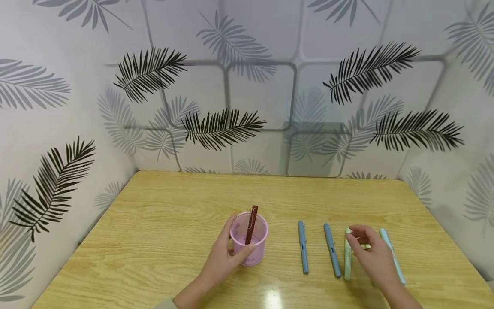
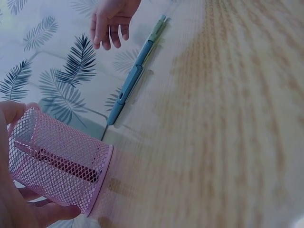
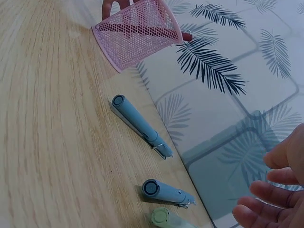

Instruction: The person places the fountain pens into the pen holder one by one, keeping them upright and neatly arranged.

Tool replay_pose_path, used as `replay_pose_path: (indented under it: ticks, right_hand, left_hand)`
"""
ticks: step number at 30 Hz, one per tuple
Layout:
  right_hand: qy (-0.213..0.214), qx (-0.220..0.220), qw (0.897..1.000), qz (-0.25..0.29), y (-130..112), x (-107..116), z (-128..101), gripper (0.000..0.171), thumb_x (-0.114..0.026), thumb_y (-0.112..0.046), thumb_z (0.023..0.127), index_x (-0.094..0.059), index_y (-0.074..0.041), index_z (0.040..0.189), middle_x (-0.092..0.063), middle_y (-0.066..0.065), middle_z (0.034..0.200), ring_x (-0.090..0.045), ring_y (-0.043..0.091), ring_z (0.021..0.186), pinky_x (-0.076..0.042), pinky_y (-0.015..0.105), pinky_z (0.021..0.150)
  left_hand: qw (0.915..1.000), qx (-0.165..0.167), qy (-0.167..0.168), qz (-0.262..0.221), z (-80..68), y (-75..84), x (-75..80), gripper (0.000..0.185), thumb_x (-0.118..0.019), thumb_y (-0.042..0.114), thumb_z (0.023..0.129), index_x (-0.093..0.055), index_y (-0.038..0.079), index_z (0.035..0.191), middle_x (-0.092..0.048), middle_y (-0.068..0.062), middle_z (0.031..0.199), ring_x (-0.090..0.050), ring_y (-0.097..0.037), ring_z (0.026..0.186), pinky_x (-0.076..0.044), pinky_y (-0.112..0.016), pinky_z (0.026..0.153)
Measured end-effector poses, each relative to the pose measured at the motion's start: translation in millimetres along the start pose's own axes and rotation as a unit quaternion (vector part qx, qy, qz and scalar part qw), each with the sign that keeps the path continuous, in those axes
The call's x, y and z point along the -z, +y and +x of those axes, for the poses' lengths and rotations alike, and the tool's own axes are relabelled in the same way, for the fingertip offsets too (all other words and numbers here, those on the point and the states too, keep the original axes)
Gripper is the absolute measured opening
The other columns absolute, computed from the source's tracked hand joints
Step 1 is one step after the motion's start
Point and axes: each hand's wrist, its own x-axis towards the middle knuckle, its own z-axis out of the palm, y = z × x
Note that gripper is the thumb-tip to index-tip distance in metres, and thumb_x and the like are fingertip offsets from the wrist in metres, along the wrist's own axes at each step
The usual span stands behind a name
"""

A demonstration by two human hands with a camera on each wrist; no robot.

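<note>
Wooden table (image 1: 154,240) | blue pens (image 1: 302,246) between cup (image 1: 248,238), pale pens (image 1: 347,257)

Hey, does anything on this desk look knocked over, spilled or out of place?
Nothing stands out. The pink mesh cup stands upright with a dark red pen in it, and four pens lie in a tidy row on the table.

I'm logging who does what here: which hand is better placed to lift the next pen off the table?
Probably the right hand: it hovers over the pale green pen, fingers relaxed and holding nothing. The left hand is busy, gripping the pink mesh cup, farther from the pens lying on the table.
</note>
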Motion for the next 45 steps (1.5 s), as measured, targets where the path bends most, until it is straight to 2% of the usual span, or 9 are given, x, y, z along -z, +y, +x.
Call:
replay_pose_path:
  ticks: [3, 9, 14, 17, 23, 27, 31, 37, 45]
  right_hand:
    - [-0.003, -0.004, 1.0, -0.02, 2, 4, 0, 0.031, -0.058, -0.025, 0.093, -0.058, -0.003, 0.115, -0.064, 0.011, 0.1, -0.052, -0.004, 0.078, -0.048, 0.02, 0.06]
    - [0.007, -0.001, 0.998, -0.057, 11, 16, 4, 0.033, -0.056, -0.025, 0.094, -0.057, -0.001, 0.115, -0.063, 0.013, 0.1, -0.052, 0.0, 0.079, -0.047, 0.02, 0.059]
    - [0.004, -0.022, 0.995, -0.093, 23, 28, 6, 0.038, -0.054, -0.027, 0.095, -0.055, 0.005, 0.117, -0.062, 0.018, 0.101, -0.058, 0.022, 0.084, -0.047, 0.021, 0.058]
    - [-0.008, -0.038, 0.994, -0.104, 30, 34, 6, 0.042, -0.053, -0.028, 0.095, -0.053, 0.008, 0.117, -0.061, 0.021, 0.1, -0.059, 0.031, 0.084, -0.047, 0.027, 0.057]
    - [-0.023, -0.057, 0.991, -0.12, 41, 41, 7, 0.043, -0.054, -0.026, 0.094, -0.053, 0.011, 0.116, -0.061, 0.025, 0.099, -0.059, 0.034, 0.083, -0.048, 0.036, 0.059]
    - [-0.071, -0.099, 0.984, -0.131, 46, 47, 11, 0.054, -0.049, -0.033, 0.096, -0.048, 0.015, 0.121, -0.056, 0.03, 0.106, -0.057, 0.038, 0.087, -0.049, 0.043, 0.063]
    - [-0.111, -0.129, 0.975, -0.146, 50, 52, 14, 0.064, -0.046, -0.041, 0.096, -0.044, 0.016, 0.124, -0.052, 0.033, 0.112, -0.055, 0.041, 0.091, -0.049, 0.044, 0.063]
    - [-0.123, -0.126, 0.97, -0.168, 56, 55, 14, 0.066, -0.047, -0.042, 0.095, -0.042, 0.017, 0.124, -0.051, 0.034, 0.11, -0.055, 0.041, 0.088, -0.047, 0.042, 0.06]
    - [-0.115, -0.122, 0.966, -0.194, 61, 54, 16, 0.064, -0.054, -0.037, 0.092, -0.042, 0.018, 0.122, -0.051, 0.035, 0.108, -0.052, 0.046, 0.09, -0.046, 0.047, 0.064]
  left_hand:
    - [1.0, 0.003, -0.002, 0.001, 0.5, -6.4, -0.4, 0.084, -0.069, 0.035, 0.084, -0.019, 0.017, 0.148, -0.033, -0.015, 0.143, -0.045, -0.038, 0.119, -0.052, -0.034, 0.078]
    - [0.9999, 0.005, -0.004, 0.012, 1.7, -4.5, -0.8, 0.083, -0.069, 0.03, 0.085, -0.019, 0.012, 0.148, -0.033, -0.02, 0.143, -0.045, -0.041, 0.119, -0.052, -0.035, 0.078]
    - [0.9999, 0.007, -0.005, 0.012, 1.5, -2.7, -0.5, 0.082, -0.07, 0.022, 0.085, -0.018, 0.006, 0.147, -0.032, -0.025, 0.142, -0.043, -0.045, 0.118, -0.053, -0.041, 0.077]
    - [0.9999, 0.007, -0.008, 0.013, 1.0, -2.3, 0.1, 0.083, -0.069, 0.025, 0.085, -0.018, 0.009, 0.147, -0.032, -0.023, 0.142, -0.044, -0.043, 0.118, -0.053, -0.039, 0.077]
    - [0.9999, 0.008, -0.013, 0.007, 0.6, -2.5, 1.5, 0.084, -0.068, 0.035, 0.084, -0.017, 0.015, 0.148, -0.032, -0.018, 0.143, -0.045, -0.04, 0.119, -0.052, -0.034, 0.078]
    - [0.9998, 0.01, -0.016, 0.004, 0.4, -2.4, 1.4, 0.085, -0.068, 0.037, 0.084, -0.017, 0.015, 0.148, -0.032, -0.016, 0.143, -0.045, -0.039, 0.118, -0.052, -0.033, 0.079]
    - [0.9998, 0.01, -0.016, -0.004, 0.5, -2.8, 0.6, 0.085, -0.069, 0.035, 0.084, -0.017, 0.014, 0.148, -0.032, -0.018, 0.143, -0.05, -0.04, 0.113, -0.052, -0.032, 0.078]
    - [0.9998, 0.011, -0.013, -0.006, 0.4, -3.1, -0.1, 0.084, -0.069, 0.035, 0.084, -0.018, 0.016, 0.148, -0.033, -0.018, 0.142, -0.053, -0.039, 0.11, -0.052, -0.03, 0.077]
    - [0.9999, 0.011, -0.007, -0.001, 0.7, -3.3, -0.1, 0.083, -0.07, 0.035, 0.083, -0.019, 0.019, 0.148, -0.034, -0.015, 0.143, -0.046, -0.038, 0.117, -0.052, -0.031, 0.077]
